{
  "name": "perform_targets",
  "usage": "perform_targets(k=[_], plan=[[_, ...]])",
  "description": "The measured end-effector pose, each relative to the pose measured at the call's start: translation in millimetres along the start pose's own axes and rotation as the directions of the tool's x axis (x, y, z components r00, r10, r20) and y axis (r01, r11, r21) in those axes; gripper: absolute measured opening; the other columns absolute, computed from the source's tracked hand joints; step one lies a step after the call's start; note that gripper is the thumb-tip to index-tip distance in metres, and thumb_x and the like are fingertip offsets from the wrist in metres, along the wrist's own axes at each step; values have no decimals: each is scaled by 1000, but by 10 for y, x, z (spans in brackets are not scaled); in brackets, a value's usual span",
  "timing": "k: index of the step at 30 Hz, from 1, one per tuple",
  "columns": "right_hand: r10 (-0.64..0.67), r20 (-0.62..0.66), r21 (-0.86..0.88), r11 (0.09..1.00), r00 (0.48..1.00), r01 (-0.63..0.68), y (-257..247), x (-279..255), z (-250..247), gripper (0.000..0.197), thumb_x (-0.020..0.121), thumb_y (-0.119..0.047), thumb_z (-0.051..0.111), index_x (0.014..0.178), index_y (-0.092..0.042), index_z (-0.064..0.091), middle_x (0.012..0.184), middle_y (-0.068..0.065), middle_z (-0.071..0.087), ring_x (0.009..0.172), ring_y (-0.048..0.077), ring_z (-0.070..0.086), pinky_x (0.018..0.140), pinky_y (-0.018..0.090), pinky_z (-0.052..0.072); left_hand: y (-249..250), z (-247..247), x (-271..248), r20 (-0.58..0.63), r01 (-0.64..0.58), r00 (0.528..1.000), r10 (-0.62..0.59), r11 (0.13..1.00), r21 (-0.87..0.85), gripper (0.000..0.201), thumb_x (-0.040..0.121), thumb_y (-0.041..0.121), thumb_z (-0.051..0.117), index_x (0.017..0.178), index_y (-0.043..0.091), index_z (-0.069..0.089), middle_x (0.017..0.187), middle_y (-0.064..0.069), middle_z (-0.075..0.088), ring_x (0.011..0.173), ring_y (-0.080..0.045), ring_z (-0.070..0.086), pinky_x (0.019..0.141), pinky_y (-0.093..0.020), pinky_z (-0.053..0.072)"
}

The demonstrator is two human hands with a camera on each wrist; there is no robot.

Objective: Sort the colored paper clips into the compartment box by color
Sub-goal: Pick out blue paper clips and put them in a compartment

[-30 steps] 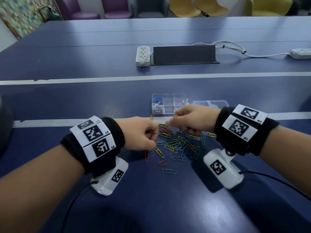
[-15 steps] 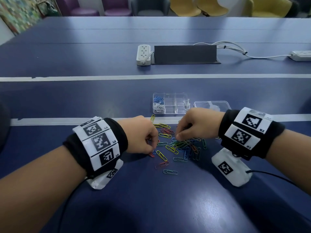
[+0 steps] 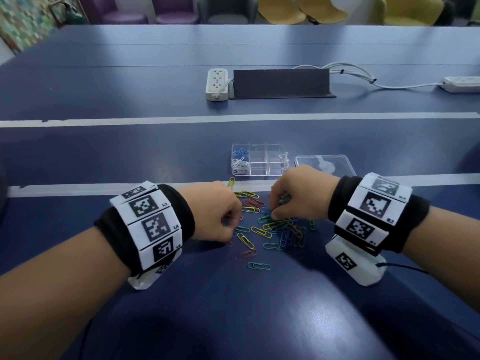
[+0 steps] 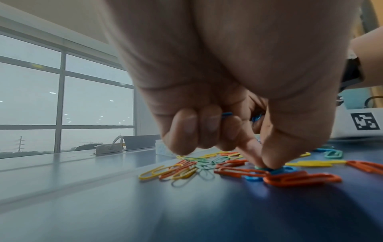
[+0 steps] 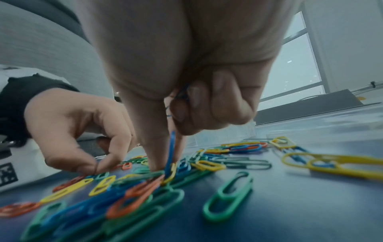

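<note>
Both hands are down in the clip pile (image 3: 275,227) at the frame centre. The left hand (image 3: 215,211) pinches a blue clip (image 4: 275,171) on the table. The right hand (image 3: 298,193) pinches an upright blue clip (image 5: 171,152). The box (image 3: 259,159) stands just above the pile.

Blue table (image 3: 155,152) bears paper clips (image 3: 272,227), compartment box (image 3: 259,159), lid (image 3: 324,162).

Background items on the blue table (image 3: 259,320)

A white power strip (image 3: 217,84) lies just beside a black cable box (image 3: 281,83); a second power strip (image 3: 462,83) sits far right, white cables (image 3: 350,71) between; chairs (image 3: 280,9) stand behind.
</note>
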State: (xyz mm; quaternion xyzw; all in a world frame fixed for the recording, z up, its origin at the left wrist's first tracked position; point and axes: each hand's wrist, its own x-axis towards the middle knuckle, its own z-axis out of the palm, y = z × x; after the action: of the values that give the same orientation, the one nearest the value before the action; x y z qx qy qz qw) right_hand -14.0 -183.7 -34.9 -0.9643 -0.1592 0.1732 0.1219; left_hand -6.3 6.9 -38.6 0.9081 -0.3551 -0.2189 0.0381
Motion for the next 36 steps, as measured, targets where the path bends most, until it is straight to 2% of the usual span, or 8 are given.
perform_targets(k=[4, 9, 13, 18, 21, 26, 30, 36], plan=[[17, -26, 28, 999, 1000, -16, -13, -4, -5, 15, 82, -30, 65, 88, -19, 74, 65, -12, 55, 75, 14, 55, 75, 25, 50, -34, -44, -14, -57, 0, 998, -3, 999, -45, 11, 76, 22, 58, 81, 23, 68, 80, 4, 66, 71, -12, 53, 76, -27, 52], [95, 4, 178, 980, 996, -94, 4, 25, -44, 21, 88, -26, 52, 80, -22, 71, 55, -9, 52, 53, 5, 47, 53, 19, 37, -78, -65, -20, -9, 16, 1000, -16, 1000, 4, 15, 76, 30, 65, 90, 27, 71, 89, 6, 67, 82, -13, 59, 81, -28, 52], [150, 105, 384, 906, 983, -179, 1, 74, -77, 25, 87, -21, 52, 75, -21, 73, 56, -7, 59, 36, 3, 45, 39, 11, 37, -71, -53, 11, -1, 28, 1000, -28, 996, 83, 13, 77, 33, 63, 84, 25, 71, 77, 11, 57, 76, -10, 50, 74, -20, 46], [207, 87, 554, 803, 974, -220, -11, 207, -119, 23, 85, -18, 56, 92, -4, 73, 62, 3, 60, 48, 16, 42, 43, 21, 37, -5, -48, -15, 47, 49, 997, -55, 991, 126, 14, 69, 30, 60, 61, 24, 50, 79, 6, 61, 78, -18, 57, 76, -32, 55], [230, 21, 610, 768, 973, -194, -65, 314, -205, 22, 88, -10, 48, 96, -10, 69, 60, 3, 56, 47, 15, 40, 42, 20, 37, 27, -30, 0, 43, 57, 997, -64, 986, 154, 10, 69, 29, 56, 65, 21, 54, 85, -2, 64, 82, -26, 61, 75, -35, 56], [295, -54, 585, 783, 954, -209, -163, 572, -439, 21, 88, -8, 49, 89, -6, 69, 64, 8, 57, 50, 19, 50, 47, 24, 50, 37, -3, 6, 11, 82, 996, -85, 982, 169, 10, 72, 29, 53, 69, 19, 55, 88, 0, 63, 84, -27, 61, 74, -33, 55], [339, -99, 433, 861, 936, -266, -214, 910, -564, 21, 81, -14, 62, 94, -1, 73, 79, 11, 69, 70, 25, 62, 85, 44, 58, 23, -38, -7, 3, 107, 994, -108, 987, 119, 10, 74, 32, 57, 76, 24, 62, 96, 4, 62, 89, -24, 62, 78, -36, 55], [320, -168, 110, 946, 933, -304, -250, 1246, -578, 31, 49, -22, 60, 75, -5, 65, 74, 8, 75, 72, 26, 73, 72, 49, 60, 25, -43, -10, 3, 74, 997, -75, 987, 145, 21, 78, 34, 57, 88, 20, 70, 94, 0, 66, 90, -26, 63, 80, -37, 56]])
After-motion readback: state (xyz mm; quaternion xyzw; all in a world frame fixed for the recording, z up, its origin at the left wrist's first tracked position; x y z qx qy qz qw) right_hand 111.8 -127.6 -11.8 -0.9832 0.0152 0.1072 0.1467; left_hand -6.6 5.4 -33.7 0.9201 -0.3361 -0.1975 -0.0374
